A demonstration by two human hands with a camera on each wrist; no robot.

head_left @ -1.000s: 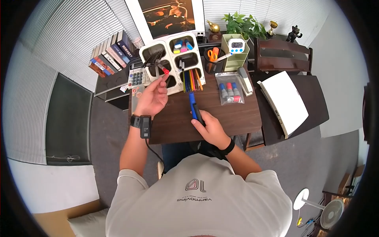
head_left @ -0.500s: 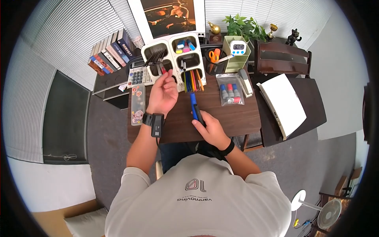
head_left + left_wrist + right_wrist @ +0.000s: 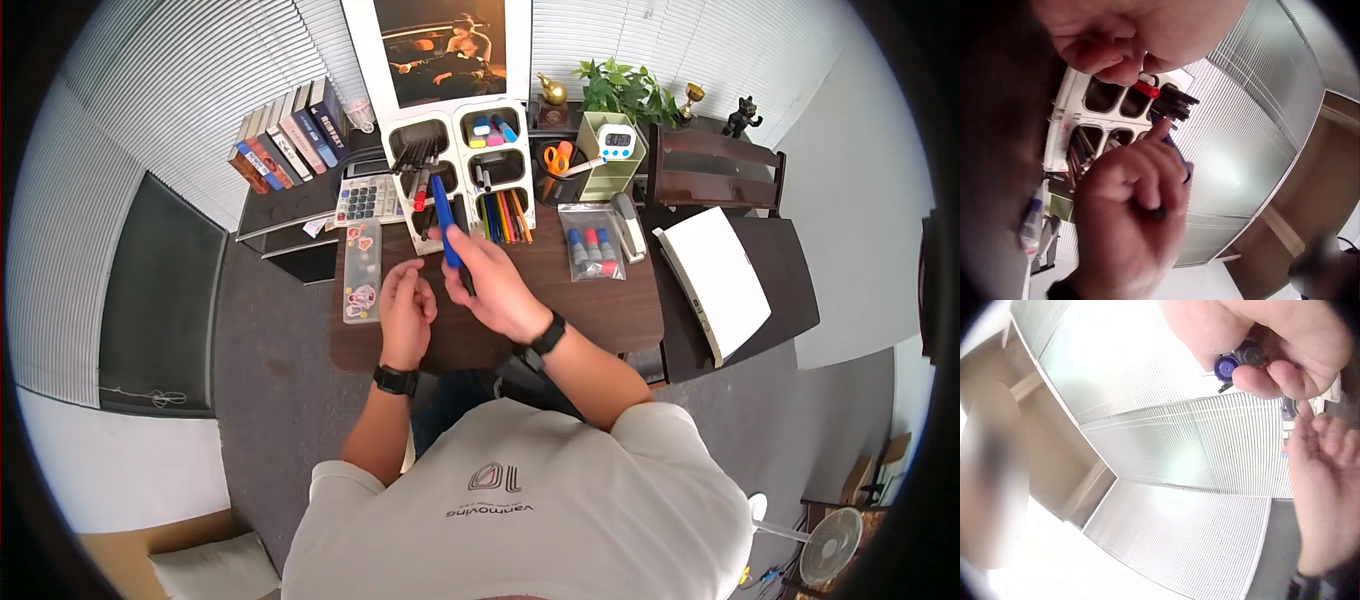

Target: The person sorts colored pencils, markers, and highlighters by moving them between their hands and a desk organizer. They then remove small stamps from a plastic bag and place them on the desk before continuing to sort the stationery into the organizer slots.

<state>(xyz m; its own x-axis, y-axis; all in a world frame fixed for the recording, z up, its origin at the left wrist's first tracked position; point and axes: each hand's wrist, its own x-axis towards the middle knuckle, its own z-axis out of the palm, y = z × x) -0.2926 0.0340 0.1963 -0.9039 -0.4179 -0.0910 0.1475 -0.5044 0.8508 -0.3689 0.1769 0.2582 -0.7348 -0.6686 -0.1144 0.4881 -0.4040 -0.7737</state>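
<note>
My right hand [image 3: 497,287] grips a blue marker [image 3: 445,215], which points up toward the left column of a white organizer [image 3: 452,150]. A black marker [image 3: 1250,354] sits beside the blue one in the same grip, as the right wrist view shows. My left hand [image 3: 405,318] is to the left of it over the table, fingers loosely curled and holding nothing visible. A red marker [image 3: 420,198] leans in the organizer's left middle compartment, black pens [image 3: 418,153] lie above it, and colored pencils [image 3: 504,218] fill the lower right compartment.
A clear sticker-covered case [image 3: 361,275] and a calculator [image 3: 366,199] are on the left. To the right are a bag of markers [image 3: 594,245], a stapler [image 3: 629,228], a black pen cup [image 3: 553,187] and a green holder with a timer [image 3: 617,143]. Books [image 3: 290,135] stand behind.
My left hand has let go of the red marker at the organizer and drawn back toward me. My right hand has moved up and left, carrying the blue and black markers to the organizer.
</note>
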